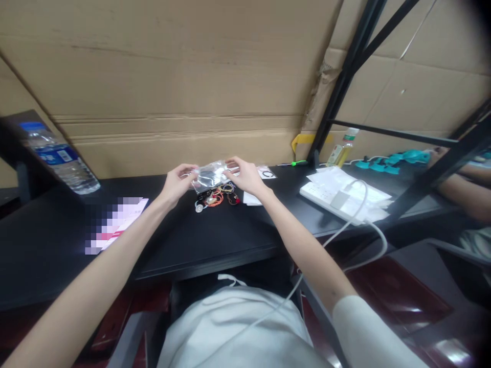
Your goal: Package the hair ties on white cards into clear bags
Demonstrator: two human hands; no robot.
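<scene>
Hands at table centre, both pinched on clear plastic pouch: left hand closed on its 9 o'clock edge, right hand closed on its 3 o'clock edge, fingers curled, pouch held just above black table.

Directly below pouch, at 6 o'clock of it: loose heap of hair ties, orange, dark and red, plus one small white ring; touching each other, resting on table.

Small white packet with black ring just beside right hand at 2 o'clock. Water bottle well apart at 9 o'clock, lying tilted. White power strip with cable at 3 o'clock; papers on it.

Risks, judged:
- Pouch film slick and thin; grip only at edges, so slip from one hand likely if pulled unevenly.
- Pouch mouth state not readable; contents, if any, could drop onto heap.
- Heap loose; forearm sweep could scatter ties toward table edge at 6 o'clock.
- Cable draped over lap; could snag right arm.
</scene>
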